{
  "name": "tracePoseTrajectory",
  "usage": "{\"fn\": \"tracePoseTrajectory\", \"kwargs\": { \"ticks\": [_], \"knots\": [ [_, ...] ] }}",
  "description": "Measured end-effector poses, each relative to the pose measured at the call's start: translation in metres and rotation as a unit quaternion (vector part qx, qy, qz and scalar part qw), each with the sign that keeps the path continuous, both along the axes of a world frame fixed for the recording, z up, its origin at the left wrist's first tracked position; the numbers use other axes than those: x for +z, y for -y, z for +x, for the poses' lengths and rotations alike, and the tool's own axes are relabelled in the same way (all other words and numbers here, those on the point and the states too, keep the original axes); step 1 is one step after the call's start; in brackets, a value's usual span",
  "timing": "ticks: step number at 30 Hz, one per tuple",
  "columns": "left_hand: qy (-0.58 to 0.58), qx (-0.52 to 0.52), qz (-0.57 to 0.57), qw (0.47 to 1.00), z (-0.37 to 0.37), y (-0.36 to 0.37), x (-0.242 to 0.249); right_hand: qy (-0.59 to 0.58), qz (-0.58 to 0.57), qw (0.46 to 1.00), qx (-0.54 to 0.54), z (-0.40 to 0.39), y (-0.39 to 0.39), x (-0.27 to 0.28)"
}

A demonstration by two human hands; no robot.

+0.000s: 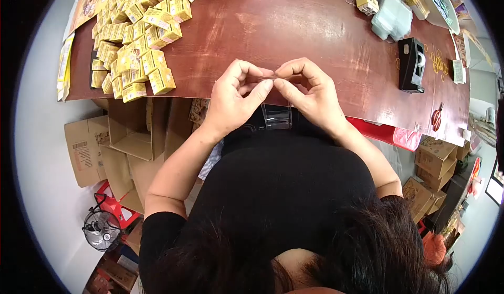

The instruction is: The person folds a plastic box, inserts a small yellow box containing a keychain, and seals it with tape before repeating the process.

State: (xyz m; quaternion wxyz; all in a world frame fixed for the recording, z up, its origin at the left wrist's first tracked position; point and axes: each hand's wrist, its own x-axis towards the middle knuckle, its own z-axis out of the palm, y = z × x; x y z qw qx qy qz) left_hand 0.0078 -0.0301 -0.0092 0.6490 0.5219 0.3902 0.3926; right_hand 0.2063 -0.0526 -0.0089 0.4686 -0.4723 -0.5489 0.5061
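Observation:
Both hands meet over the near edge of the red-brown table. My left hand is closed, thumb and fingers pinched together at something thin that I cannot make out. My right hand pinches at the same spot, its fingertips almost touching the left ones. Below the hands, a clear plastic box rests at my lap, just under the table edge. To the left, a heap of small yellow boxes covers the table corner.
A black tape dispenser, yellow rubber bands and red-handled scissors lie at the right. Clear plastic containers stand farther back. Cardboard boxes and a fan are on the floor at the left.

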Motion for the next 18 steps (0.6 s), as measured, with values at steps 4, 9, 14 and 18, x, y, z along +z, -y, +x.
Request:
{"fn": "tracePoseTrajectory", "kwargs": {
  "ticks": [4,9,14,18],
  "knots": [
    [-0.062,-0.028,-0.029,0.997,-0.005,-0.007,0.005,-0.002,-0.068,0.998,0.017,0.005,-0.006,0.006],
    [0.015,-0.016,0.005,1.000,-0.004,0.003,0.001,0.007,-0.029,0.997,0.074,0.018,-0.005,0.004],
    [-0.096,-0.087,0.173,0.976,-0.027,-0.001,-0.008,0.115,0.073,0.969,0.205,0.023,-0.023,0.007],
    [-0.084,-0.065,0.090,0.990,-0.044,-0.003,0.005,0.177,0.162,0.950,0.201,-0.014,-0.093,0.036]
  ]
}}
